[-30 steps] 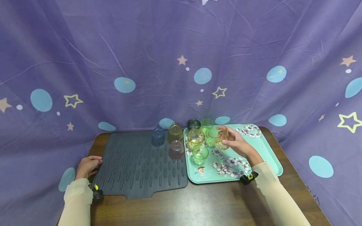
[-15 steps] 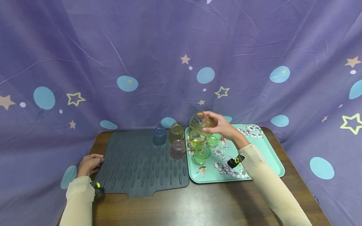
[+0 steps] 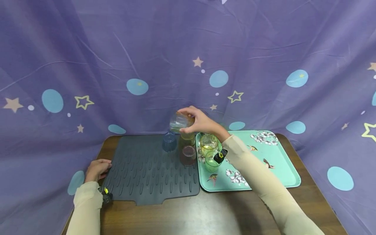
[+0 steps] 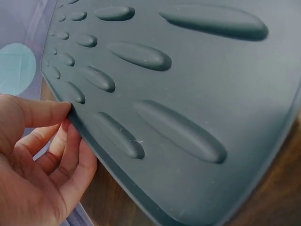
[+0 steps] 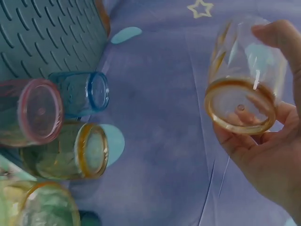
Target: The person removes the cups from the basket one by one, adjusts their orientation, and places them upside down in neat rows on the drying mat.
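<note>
My right hand (image 3: 196, 120) grips a clear glass with an amber tint (image 5: 242, 80), held tilted in the air above the back of the dark grey drying mat (image 3: 141, 176). In the right wrist view its amber-edged base faces the camera. Below it on the mat, upside down, stand a blue glass (image 3: 169, 143), a pink glass (image 3: 188, 156) and a yellow glass (image 5: 66, 149), partly covered by my hand in the head view. At the mat's left edge, my left hand (image 4: 42, 160) pinches the rim between thumb and fingers.
A mint green tray (image 3: 282, 163) with a flower and bird print adjoins the mat on the right. It carries a yellow glass (image 3: 208, 141) and a green glass (image 3: 211, 164); my right arm hides others. A purple curtain (image 3: 164, 58) hangs behind the wooden table (image 3: 188, 218).
My right hand has lifted the amber-tinted glass off the tray, tipped it over and carried it left above the mat. My left hand stays at the mat's edge.
</note>
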Available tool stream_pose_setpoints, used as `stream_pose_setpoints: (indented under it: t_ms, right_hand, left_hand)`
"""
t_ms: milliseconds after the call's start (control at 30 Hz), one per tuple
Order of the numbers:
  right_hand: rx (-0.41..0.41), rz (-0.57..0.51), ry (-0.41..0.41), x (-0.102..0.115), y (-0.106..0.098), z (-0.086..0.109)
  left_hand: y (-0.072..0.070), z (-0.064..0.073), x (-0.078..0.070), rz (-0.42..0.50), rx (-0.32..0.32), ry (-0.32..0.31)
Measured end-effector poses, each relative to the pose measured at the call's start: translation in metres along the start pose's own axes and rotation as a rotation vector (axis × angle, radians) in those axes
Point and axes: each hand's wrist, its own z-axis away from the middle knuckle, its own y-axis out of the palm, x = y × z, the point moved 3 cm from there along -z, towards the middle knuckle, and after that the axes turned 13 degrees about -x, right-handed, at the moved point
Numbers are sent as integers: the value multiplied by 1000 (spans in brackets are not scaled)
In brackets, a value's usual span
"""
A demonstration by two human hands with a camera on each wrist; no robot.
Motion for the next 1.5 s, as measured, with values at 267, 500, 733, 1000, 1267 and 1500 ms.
stream_pose_setpoints:
  t_ms: [267,500,733,1000,1267,1500]
  right_hand:
    - [46,180,-37,13,28,-37]
    - [97,411,-80,22,53,-59]
    - [227,721,-157,28,88,-72]
    - [310,897,-158,20,129,-85]
    - [361,1031,-145,3,163,-91]
    - [385,1086,-130,-10,184,-93]
  left_hand:
    - [5,0,-5,-9,-28,-22]
    - [6,-4,-7,4,-15,-36]
    - [4,-4,-6,10,14,-52]
    - [4,-4,-5,29,49,-62]
    - [6,-9,-2,26,51,-69]
    - [4,-8,0,16,49,-58]
